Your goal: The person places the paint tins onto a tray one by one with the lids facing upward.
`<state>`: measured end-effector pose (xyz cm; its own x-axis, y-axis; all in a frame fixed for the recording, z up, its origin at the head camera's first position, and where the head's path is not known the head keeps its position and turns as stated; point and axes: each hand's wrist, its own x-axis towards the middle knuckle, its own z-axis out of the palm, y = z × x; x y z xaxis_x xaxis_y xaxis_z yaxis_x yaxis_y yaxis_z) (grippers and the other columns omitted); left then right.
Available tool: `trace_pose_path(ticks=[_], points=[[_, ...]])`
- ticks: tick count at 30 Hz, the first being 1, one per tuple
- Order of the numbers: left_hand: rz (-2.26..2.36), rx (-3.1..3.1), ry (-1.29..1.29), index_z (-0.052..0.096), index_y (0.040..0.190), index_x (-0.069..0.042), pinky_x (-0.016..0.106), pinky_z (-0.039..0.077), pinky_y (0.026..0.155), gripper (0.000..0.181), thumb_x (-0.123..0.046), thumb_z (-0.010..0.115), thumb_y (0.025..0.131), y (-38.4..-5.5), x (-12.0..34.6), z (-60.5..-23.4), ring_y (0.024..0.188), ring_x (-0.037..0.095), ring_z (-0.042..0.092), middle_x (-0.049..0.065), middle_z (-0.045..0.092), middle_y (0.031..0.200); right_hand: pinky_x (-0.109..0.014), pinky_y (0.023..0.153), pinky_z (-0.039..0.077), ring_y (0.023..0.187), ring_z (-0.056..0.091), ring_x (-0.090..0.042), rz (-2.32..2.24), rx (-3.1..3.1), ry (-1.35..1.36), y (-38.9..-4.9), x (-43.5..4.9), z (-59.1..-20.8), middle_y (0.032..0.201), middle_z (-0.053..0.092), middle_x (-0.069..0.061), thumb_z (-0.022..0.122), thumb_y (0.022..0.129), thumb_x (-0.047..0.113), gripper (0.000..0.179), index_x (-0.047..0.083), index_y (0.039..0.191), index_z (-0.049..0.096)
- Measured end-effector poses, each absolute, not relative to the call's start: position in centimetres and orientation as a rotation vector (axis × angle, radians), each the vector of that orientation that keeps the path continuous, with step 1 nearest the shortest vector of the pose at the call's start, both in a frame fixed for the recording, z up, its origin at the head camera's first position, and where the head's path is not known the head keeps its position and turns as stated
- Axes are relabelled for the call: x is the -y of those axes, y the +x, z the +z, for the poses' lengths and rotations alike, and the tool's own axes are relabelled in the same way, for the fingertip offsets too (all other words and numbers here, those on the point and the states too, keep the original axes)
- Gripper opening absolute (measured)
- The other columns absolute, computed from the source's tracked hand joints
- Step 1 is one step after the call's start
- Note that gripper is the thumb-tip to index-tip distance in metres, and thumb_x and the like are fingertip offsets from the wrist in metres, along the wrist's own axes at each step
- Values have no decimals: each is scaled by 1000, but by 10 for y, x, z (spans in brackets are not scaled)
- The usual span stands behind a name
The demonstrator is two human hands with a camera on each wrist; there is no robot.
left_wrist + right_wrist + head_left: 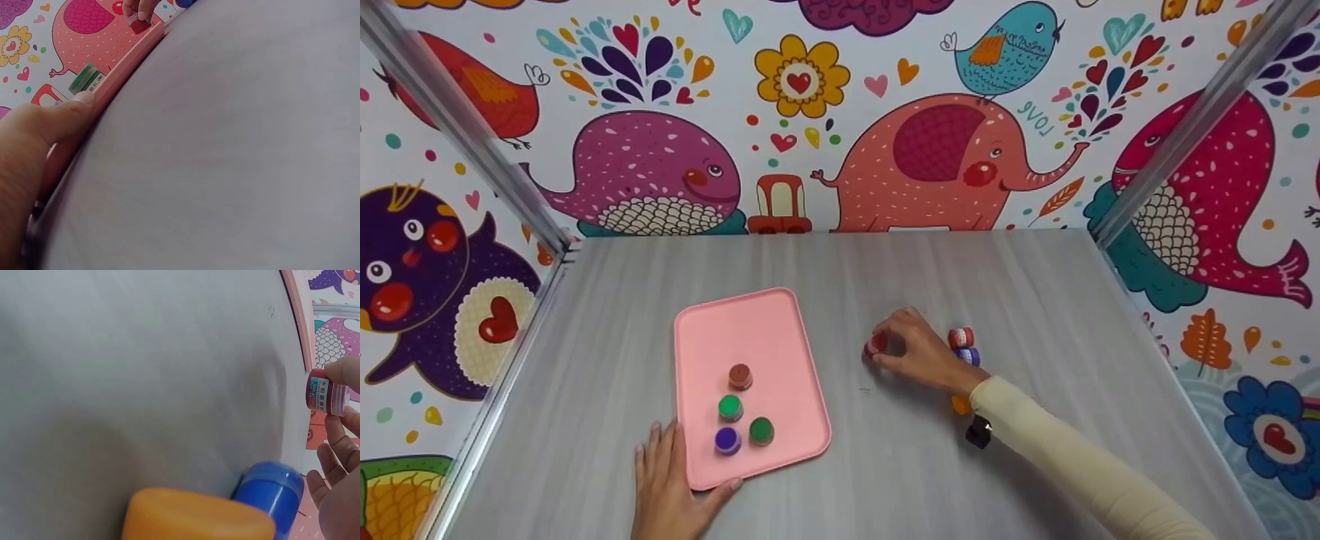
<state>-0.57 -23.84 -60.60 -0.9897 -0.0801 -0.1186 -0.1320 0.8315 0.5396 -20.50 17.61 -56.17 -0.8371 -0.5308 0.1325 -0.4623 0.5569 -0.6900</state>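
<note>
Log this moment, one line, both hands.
left hand: touching pink tray | right hand: pinching red jar | on tray: four jars

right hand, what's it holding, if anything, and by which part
The right hand pinches a small red jar by its sides, toward the ridged end.

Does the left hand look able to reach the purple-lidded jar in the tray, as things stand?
Probably yes: the left hand rests against the near-left corner of the pink tray, close to the purple-lidded jar, and only the low rim seems to lie between.
</note>
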Motion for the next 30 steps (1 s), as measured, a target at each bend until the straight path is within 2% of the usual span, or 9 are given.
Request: trace_pose_path(ticks=[9, 17, 30], points=[[869, -2939, -203, 14, 173, 4, 61, -23, 129, 150, -89, 77, 75, -3, 236, -605, 166, 54, 1, 32, 13, 179, -36, 99, 51, 116, 53, -19, -1125, -2688, -987, -205, -159, -566, 114, 66, 1, 87, 97, 21, 36, 6, 128, 75], [926, -2981, -181, 16, 173, 4, 61, -20, 131, 146, -87, 78, 77, -4, 236, -610, 167, 54, 4, 29, 15, 180, -34, 93, 53, 113, 55, -19, -1154, -2675, -1076, -202, -142, -564, 112, 67, -1, 90, 94, 18, 36, 6, 125, 75], [959, -3049, -151, 21, 172, 5, 62, -16, 132, 142, -83, 81, 79, -2, 236, -617, 166, 55, 8, 31, 21, 178, -35, 93, 53, 111, 57, -21, -1158, -2603, -1275, -201, -108, -562, 109, 69, -4, 91, 92, 17, 33, 5, 120, 77]])
